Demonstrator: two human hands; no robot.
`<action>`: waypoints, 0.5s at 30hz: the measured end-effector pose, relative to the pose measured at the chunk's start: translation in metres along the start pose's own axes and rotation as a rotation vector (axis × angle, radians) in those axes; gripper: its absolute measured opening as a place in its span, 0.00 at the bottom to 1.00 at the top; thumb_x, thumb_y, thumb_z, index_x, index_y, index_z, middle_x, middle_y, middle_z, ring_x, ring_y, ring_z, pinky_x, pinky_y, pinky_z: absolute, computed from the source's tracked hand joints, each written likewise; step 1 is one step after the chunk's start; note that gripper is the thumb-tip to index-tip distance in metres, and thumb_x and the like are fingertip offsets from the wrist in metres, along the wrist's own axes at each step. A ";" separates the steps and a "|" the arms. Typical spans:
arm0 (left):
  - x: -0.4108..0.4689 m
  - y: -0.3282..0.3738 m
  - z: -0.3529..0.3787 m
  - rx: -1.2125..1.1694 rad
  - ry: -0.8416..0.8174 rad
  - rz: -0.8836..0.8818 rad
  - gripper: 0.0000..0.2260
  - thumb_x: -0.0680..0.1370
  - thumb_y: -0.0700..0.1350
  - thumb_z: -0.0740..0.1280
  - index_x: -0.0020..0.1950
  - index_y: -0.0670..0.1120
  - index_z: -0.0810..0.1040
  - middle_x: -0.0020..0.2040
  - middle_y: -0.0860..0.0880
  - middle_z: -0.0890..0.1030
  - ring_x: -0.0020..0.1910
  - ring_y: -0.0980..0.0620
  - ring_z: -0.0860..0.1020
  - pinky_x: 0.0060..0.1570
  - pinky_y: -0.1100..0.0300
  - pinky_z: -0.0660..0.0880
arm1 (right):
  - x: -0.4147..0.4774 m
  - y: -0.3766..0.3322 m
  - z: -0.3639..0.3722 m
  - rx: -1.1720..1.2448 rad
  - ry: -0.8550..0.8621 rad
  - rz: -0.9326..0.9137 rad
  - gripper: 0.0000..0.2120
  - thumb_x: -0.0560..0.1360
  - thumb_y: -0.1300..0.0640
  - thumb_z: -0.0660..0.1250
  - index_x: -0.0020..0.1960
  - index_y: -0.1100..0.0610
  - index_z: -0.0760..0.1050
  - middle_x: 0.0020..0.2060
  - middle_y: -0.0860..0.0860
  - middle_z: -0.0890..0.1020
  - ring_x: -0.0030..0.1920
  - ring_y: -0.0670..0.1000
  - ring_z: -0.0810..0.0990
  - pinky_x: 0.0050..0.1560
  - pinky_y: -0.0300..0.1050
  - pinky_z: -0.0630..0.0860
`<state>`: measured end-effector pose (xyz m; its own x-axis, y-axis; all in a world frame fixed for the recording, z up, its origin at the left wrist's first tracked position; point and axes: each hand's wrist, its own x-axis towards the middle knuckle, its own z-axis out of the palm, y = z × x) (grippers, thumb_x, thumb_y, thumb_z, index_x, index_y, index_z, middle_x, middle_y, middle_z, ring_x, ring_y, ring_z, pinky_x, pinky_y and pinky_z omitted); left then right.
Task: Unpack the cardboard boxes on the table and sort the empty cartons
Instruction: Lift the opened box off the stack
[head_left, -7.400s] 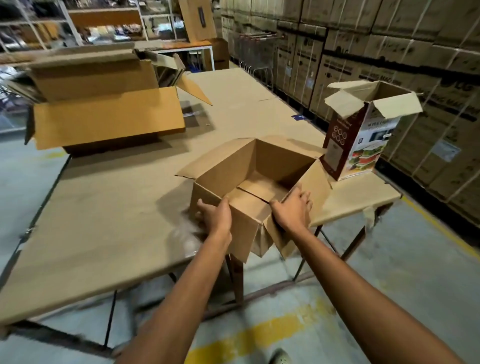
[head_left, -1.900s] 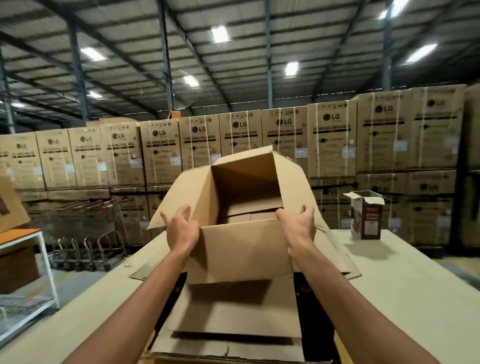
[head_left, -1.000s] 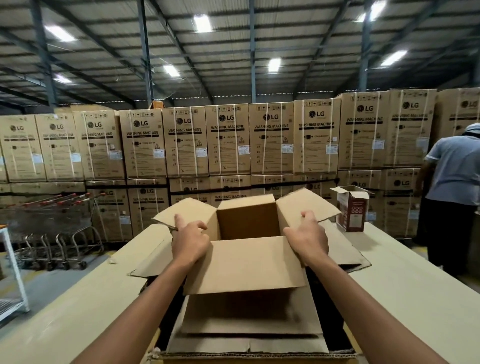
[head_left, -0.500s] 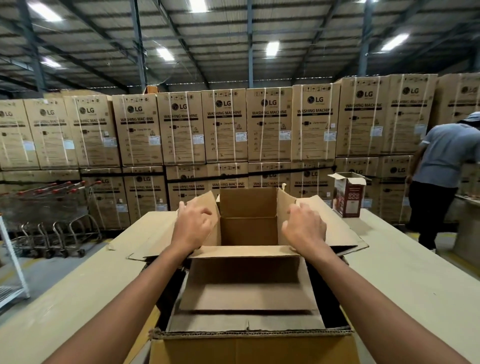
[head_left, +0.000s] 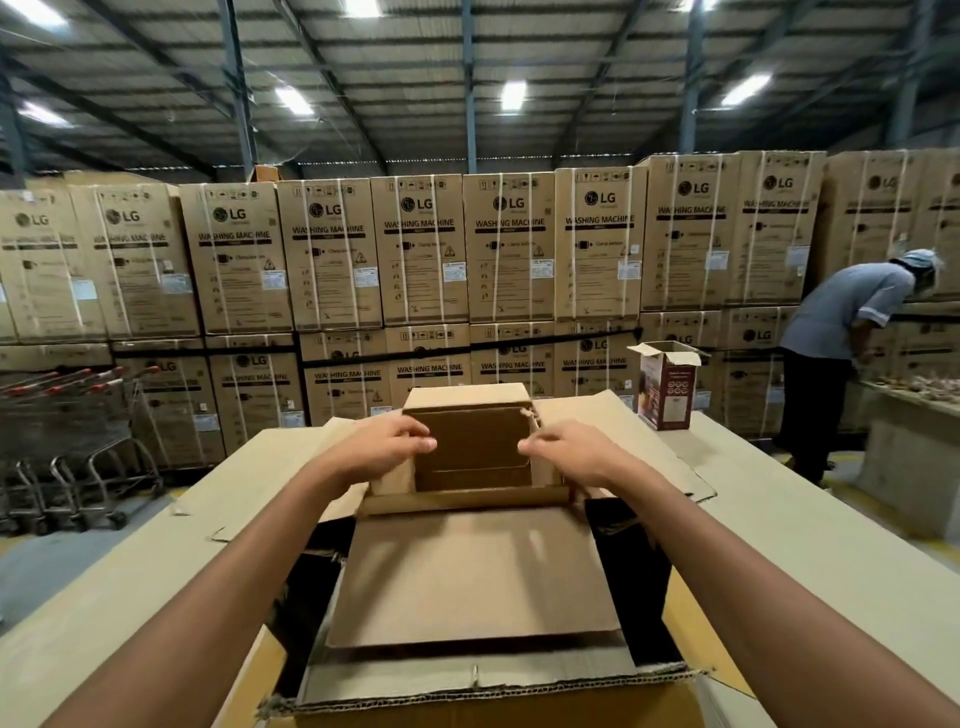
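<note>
A small empty brown carton sits upright at the far end inside a large open cardboard box on the table. Its near flap hangs forward and down into the big box. My left hand grips the carton's left side flap, fingers curled inward over the opening. My right hand grips the right side flap the same way. A printed red-and-white box stands open on the table's far right.
The big box's wide flaps lie spread on the table. A wall of stacked washing-machine cartons runs behind the table. Shopping trolleys stand at the left. A person bends over another bench at the right.
The small carton has come down from chest height into the large box. My hands have slid inward along its side flaps, which now fold toward the opening.
</note>
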<state>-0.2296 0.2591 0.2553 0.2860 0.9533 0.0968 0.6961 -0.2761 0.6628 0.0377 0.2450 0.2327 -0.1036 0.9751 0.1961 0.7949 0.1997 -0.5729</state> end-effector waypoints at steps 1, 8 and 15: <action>0.003 -0.004 0.006 0.115 -0.108 -0.027 0.21 0.82 0.53 0.63 0.73 0.47 0.71 0.70 0.48 0.72 0.70 0.49 0.70 0.64 0.56 0.67 | 0.002 -0.001 0.003 -0.144 -0.073 0.026 0.27 0.79 0.41 0.64 0.72 0.54 0.72 0.68 0.51 0.77 0.65 0.52 0.77 0.63 0.47 0.72; 0.019 -0.037 0.052 0.569 -0.131 -0.110 0.26 0.83 0.62 0.53 0.78 0.53 0.64 0.77 0.46 0.66 0.77 0.44 0.61 0.75 0.46 0.58 | 0.006 0.003 0.038 -0.576 -0.175 0.019 0.26 0.80 0.37 0.56 0.70 0.51 0.74 0.66 0.51 0.79 0.65 0.55 0.76 0.66 0.53 0.70; 0.000 -0.035 0.062 0.460 0.132 -0.001 0.29 0.82 0.64 0.50 0.81 0.54 0.53 0.82 0.46 0.48 0.81 0.47 0.45 0.78 0.45 0.51 | -0.013 0.005 0.040 -0.433 0.012 -0.026 0.32 0.82 0.36 0.53 0.80 0.51 0.56 0.79 0.54 0.60 0.78 0.55 0.59 0.75 0.57 0.59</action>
<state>-0.2130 0.2611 0.1862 0.2199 0.9528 0.2092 0.9241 -0.2722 0.2684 0.0190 0.2368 0.1949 -0.1220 0.9685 0.2173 0.9698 0.1629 -0.1816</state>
